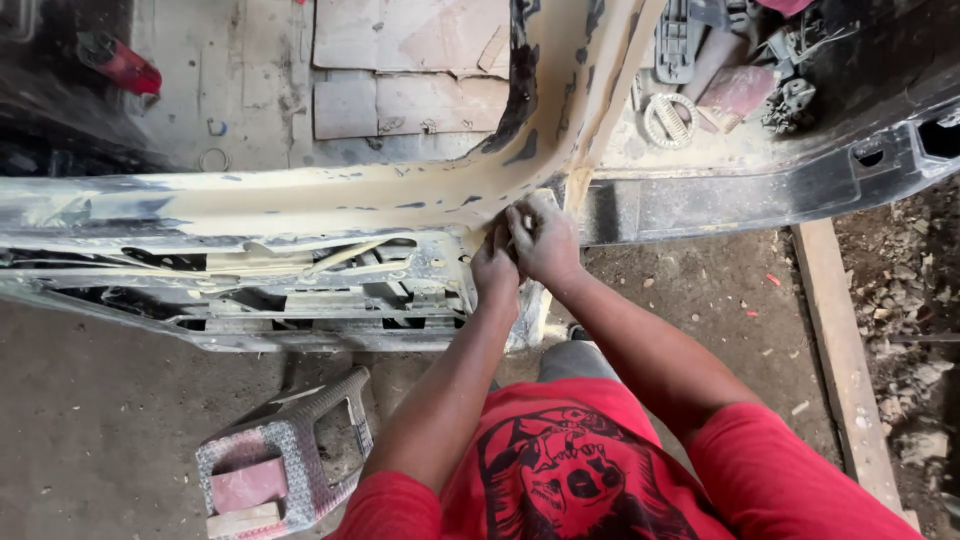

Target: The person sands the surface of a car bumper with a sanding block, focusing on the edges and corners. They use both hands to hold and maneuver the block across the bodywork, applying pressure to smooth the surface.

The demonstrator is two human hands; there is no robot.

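View from above, looking down a person's red shirt (590,480) and two bare forearms reaching forward. Nearest, on the dusty floor (90,430) to the left of the person, a small plastic stool (285,455) lies tipped, with a pinkish block resting on it. A wooden plank (845,360) runs along the floor at the right.

Farther out, both hands meet on a car body panel (300,215) coated in tan filler, with dark patches showing through. The left hand (495,270) is curled, fingers pressed against the panel's lower edge. The right hand (543,238) sits just beside and slightly over it, fingers bent and pressed flat on the surface at the bend where the panel turns upward; whether it holds anything beneath cannot be told. Below the hands, the panel's inner frame shows slots and openings.

Farthest, cardboard sheets (410,65) lie on the floor beyond, and to the right a black panel (800,185) carries loose dusty parts (700,90).
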